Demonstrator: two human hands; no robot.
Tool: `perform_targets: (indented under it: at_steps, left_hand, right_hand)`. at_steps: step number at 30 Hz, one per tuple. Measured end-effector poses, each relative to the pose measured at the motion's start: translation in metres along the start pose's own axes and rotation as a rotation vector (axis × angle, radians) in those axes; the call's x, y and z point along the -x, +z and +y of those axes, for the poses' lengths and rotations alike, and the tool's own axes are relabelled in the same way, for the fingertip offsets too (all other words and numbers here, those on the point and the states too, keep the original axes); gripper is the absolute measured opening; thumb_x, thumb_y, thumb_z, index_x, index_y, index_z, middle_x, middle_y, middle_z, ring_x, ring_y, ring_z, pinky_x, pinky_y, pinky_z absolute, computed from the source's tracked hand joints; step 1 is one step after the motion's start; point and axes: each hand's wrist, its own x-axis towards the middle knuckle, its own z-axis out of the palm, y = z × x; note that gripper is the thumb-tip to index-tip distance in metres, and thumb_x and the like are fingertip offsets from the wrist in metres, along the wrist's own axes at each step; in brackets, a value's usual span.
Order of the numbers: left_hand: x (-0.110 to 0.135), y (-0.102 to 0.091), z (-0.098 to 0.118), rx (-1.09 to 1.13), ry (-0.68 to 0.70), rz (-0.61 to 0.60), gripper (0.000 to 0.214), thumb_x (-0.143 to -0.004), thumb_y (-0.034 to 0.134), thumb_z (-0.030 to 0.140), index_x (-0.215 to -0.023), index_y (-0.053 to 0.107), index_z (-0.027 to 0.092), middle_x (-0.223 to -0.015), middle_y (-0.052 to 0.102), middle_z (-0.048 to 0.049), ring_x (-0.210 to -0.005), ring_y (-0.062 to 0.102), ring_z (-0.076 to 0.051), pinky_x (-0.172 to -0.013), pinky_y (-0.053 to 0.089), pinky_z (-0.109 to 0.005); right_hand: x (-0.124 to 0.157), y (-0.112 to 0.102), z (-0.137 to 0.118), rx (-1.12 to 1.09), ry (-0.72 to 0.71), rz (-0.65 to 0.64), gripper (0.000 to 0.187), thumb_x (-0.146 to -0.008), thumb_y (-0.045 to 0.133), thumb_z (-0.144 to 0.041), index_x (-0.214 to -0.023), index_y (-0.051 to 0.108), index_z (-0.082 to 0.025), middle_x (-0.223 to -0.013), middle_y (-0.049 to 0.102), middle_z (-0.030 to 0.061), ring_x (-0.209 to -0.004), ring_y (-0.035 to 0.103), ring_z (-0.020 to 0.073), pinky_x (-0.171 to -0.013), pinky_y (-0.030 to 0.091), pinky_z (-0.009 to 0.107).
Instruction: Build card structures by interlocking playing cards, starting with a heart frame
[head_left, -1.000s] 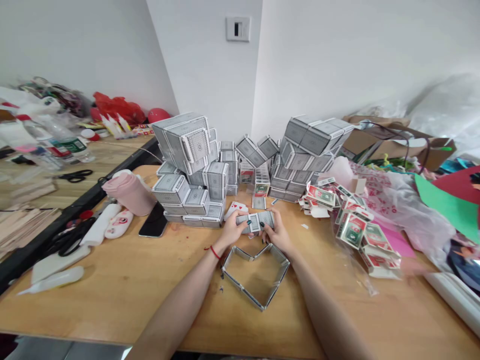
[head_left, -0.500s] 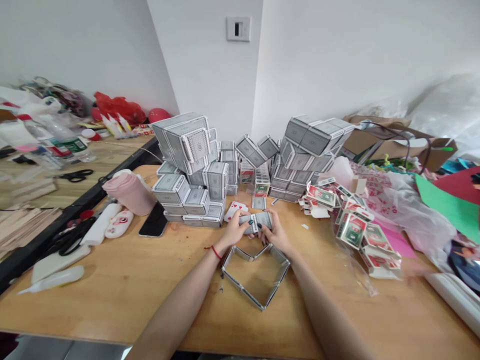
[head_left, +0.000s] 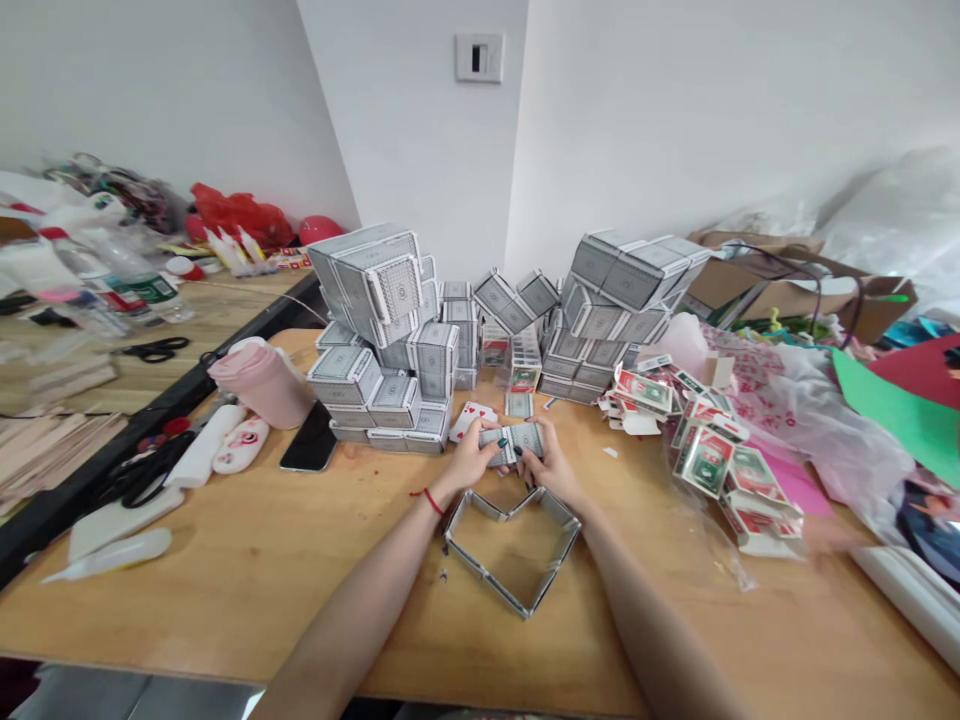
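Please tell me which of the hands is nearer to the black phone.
Left. The left hand is to the right of the phone; the right hand is farther right, at the other end of the patterned cards both hold.

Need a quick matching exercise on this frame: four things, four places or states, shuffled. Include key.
Things
1. Black rectangular phone
2. Heart-shaped frame of grey patterned card
3. White square switch plate
4. Grey-and-white patterned card piece

Places or states
A. Held in the left hand and right hand
B. Mounted on the pale wall
C. Lying flat beside the pink cylindrical cup
D. On the tan wooden tabletop, nearer the camera than both hands

Pairs: 1-C, 2-D, 3-B, 4-A
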Motion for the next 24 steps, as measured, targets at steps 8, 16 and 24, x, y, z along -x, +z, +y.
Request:
perform_targets:
  at_steps: [8, 16, 24]
  left_hand:
    - [0.0030, 0.0023, 0.0089, -0.039, 0.017, 0.067, 0.023, -0.074, 0.057, 0.026, -0.091, 0.044, 0.018, -0.082, 0.058, -0.0035, -0.046, 0.057, -0.011, -0.045, 0.051, -0.028]
    - [0.0026, -0.0003, 0.0034, 0.015, 0.022, -0.006, 0.029, -0.074, 0.054, 0.022, -0.101, 0.043, 0.018, -0.086, 0.056, -0.0037, -0.060, 0.059, -0.013, -0.052, 0.053, -0.028]
    - [0.0035, -0.0040, 0.0094, -0.151, 0.166, -0.015, 0.059, -0.065, 0.063, 0.016, -0.116, 0.035, 0.019, -0.114, 0.046, -0.0083, -0.101, 0.051, -0.021, -0.081, 0.048, -0.034]
  right_hand:
    - [-0.0011, 0.0019, 0.0026, 0.025, -0.014, 0.016, 0.048, -0.078, 0.049, -0.033, -0.117, 0.021, -0.025, -0.053, 0.050, -0.0108, -0.031, 0.044, 0.0076, -0.030, 0.034, 0.016]
    - [-0.0012, 0.0009, -0.0012, -0.025, -0.013, 0.029, 0.050, -0.078, 0.050, -0.033, -0.118, 0.021, -0.025, -0.051, 0.051, -0.0107, -0.030, 0.044, 0.0077, -0.029, 0.032, 0.015]
    - [-0.0045, -0.0067, 0.0026, -0.208, -0.027, 0.078, 0.051, -0.078, 0.052, -0.040, -0.117, 0.022, -0.026, -0.051, 0.053, -0.0107, -0.030, 0.046, 0.0079, -0.031, 0.035, 0.015]
